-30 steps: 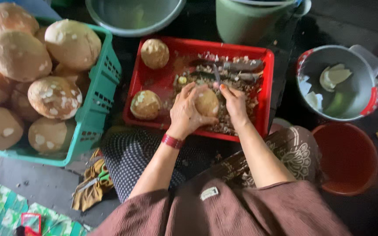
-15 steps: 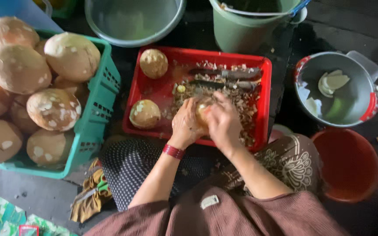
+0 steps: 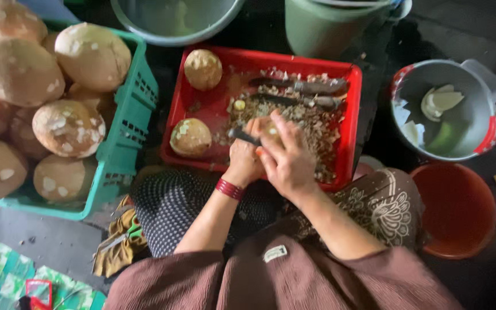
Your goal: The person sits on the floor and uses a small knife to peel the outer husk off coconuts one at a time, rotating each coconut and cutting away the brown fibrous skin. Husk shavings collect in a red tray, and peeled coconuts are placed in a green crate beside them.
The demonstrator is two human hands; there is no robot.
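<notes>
**Asker:** Head view, looking down — what is nearest the person?

**Describer:** A brown garment and a dark dotted cloth over the lap. Just beyond, both hands meet over the near edge of a red tray (image 3: 173, 123). The left hand (image 3: 243, 162), with a red band at its wrist, is closed around a dark-handled knife (image 3: 242, 136). The right hand (image 3: 287, 158) is wrapped over a small, pale, peeled coconut (image 3: 270, 131), gripping it above the tray.

**Asker:** What lies in the tray?

**Describer:** Brown husk shavings (image 3: 311, 123) cover its middle, under the hands. Two more peeled coconuts sit at its left side, one near (image 3: 190, 138), one in the far corner (image 3: 202, 69). Two dark blades (image 3: 302, 86) lie along its far edge.

**Asker:** And around the tray?

**Describer:** Left of it, a green crate (image 3: 124, 138) is heaped with large brown coconuts (image 3: 67, 127). Right of it stands a grey pot (image 3: 477, 80) holding white pieces, with an orange bucket (image 3: 460, 209) nearer the person. Beyond the tray stand a pale basin (image 3: 144, 28) and a green bucket (image 3: 328, 31).
</notes>
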